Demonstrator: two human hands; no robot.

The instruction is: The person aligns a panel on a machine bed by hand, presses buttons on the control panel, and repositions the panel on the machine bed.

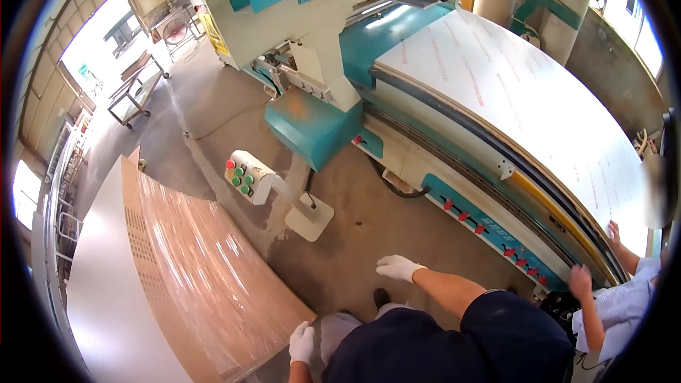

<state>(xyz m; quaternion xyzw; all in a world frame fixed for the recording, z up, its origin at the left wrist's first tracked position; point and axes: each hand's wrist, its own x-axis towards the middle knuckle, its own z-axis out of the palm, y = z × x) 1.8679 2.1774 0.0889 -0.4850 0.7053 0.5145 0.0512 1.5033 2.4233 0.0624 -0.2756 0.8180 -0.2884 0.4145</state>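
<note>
My left hand [301, 342], in a white glove, hangs beside the near corner of a stack of plastic-wrapped brown boards [213, 262]; whether it touches the edge cannot be made out. Nothing shows in its loosely extended fingers. My right hand [399, 267], also gloved in white, is held out over the floor with its fingers loosely stretched and holds nothing. A control stand [250, 177] with red and green buttons is ahead of both hands. On the right, a large machine bears a white sheet [496, 85] with red print.
A co-worker [617, 308] stands at the machine's near right end, one hand by the sheet edge. A grey-white panel [106, 269] lies on the left. Farther back are a wheeled cart [135, 96] and a fan [174, 31]. A cable crosses the floor.
</note>
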